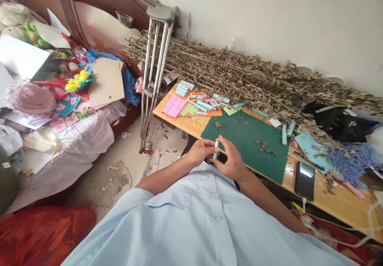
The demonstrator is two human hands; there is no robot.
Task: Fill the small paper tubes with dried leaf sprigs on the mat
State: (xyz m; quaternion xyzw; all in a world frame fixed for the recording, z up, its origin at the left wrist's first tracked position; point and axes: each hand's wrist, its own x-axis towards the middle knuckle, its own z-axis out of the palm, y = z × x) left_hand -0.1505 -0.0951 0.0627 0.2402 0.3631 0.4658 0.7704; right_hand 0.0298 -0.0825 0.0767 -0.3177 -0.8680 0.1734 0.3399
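Note:
A small light-blue paper roll (216, 149) stands nearly upright between my two hands, at the near edge of the table. My left hand (202, 151) pinches it from the side. My right hand (232, 160) has its thumb at the lower end and a fingertip at the upper end. Just beyond lies a dark green cutting mat (243, 138) with brown crumbs of dried plant (265, 148) on it. Several more blue and pink rolls (205, 105) are heaped at the table's far left, beside a pink paper bundle (174, 105).
Dried leafy stalks (239, 70) are piled along the wall behind the table. Metal crutches (157, 58) lean at the table's left end. A phone (304, 181) on a white cable lies to the right, near tangled blue yarn (353, 160). A cluttered bed (74, 138) stands left.

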